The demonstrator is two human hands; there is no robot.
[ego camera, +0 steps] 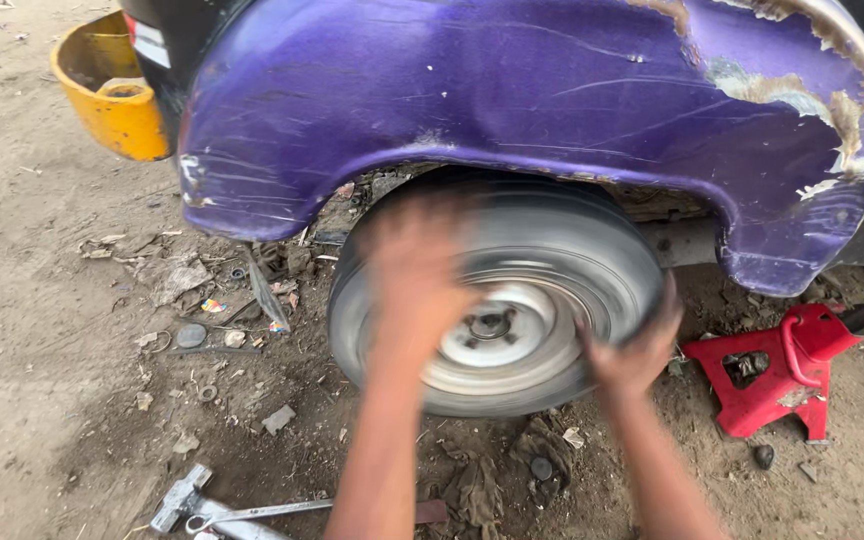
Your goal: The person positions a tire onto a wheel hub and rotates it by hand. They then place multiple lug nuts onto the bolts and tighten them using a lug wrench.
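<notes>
Both hands on the wheel (pixel 497 300) under the purple fender (pixel 512 100): left hand (pixel 414 275) blurred, fingers unreadable, right hand (pixel 637 350) curled around the tyre's edge. Looks risky: knuckles could scrape that chipped fender, or the wheel could slip onto the dirt.

2 bare forearms, no sleeves, left hand (pixel 414 275) motion-blurred

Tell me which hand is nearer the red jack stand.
Right. The right hand grips the wheel's right edge, just left of the red jack stand; the left hand, blurred, is over the wheel's left side, farther off.
</notes>
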